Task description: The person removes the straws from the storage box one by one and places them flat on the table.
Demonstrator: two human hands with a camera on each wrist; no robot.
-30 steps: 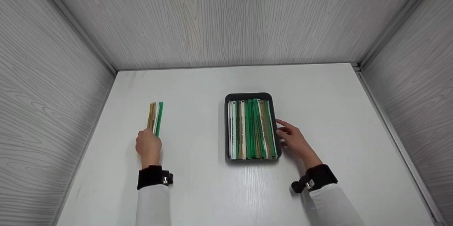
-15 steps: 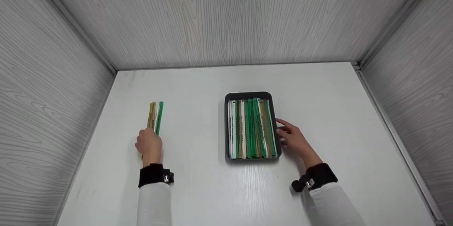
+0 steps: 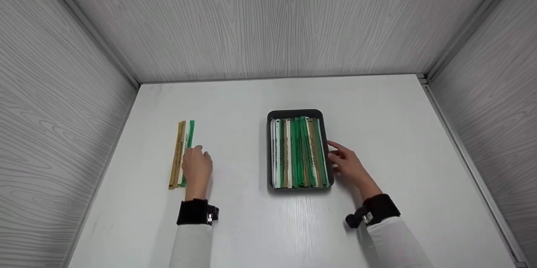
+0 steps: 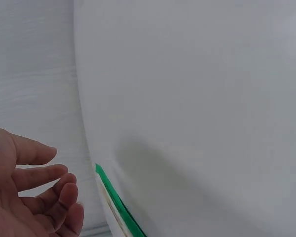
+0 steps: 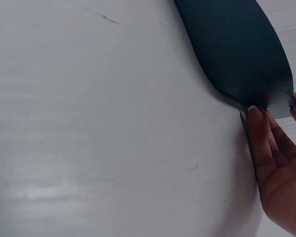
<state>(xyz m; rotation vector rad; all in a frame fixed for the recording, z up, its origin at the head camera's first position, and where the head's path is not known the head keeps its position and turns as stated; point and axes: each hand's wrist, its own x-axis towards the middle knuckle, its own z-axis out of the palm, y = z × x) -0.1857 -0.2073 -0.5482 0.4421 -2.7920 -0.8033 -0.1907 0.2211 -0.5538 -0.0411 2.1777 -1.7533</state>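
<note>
My left hand (image 3: 197, 170) is over the right part of a small row of long narrow packets (image 3: 178, 150) on the table, gold, white and green. The left wrist view has its fingers (image 4: 42, 173) loosely bent with nothing between them, beside and above the green packet (image 4: 113, 197). In the middle stands a dark tray (image 3: 294, 113) filled with upright-laid packets (image 3: 298, 152) in white, green and gold. My right hand (image 3: 349, 169) touches the tray's right side. Its fairly straight fingertips rest against the dark wall in the right wrist view.
The white table (image 3: 243, 226) is enclosed by grey wood-grain panels (image 3: 268, 20) at the back and both sides. A black strap with a small camera sits on each wrist.
My left hand has let go of the row of packets and shifted right, uncovering the lower ends of the gold ones. The right hand and the tray stay put.
</note>
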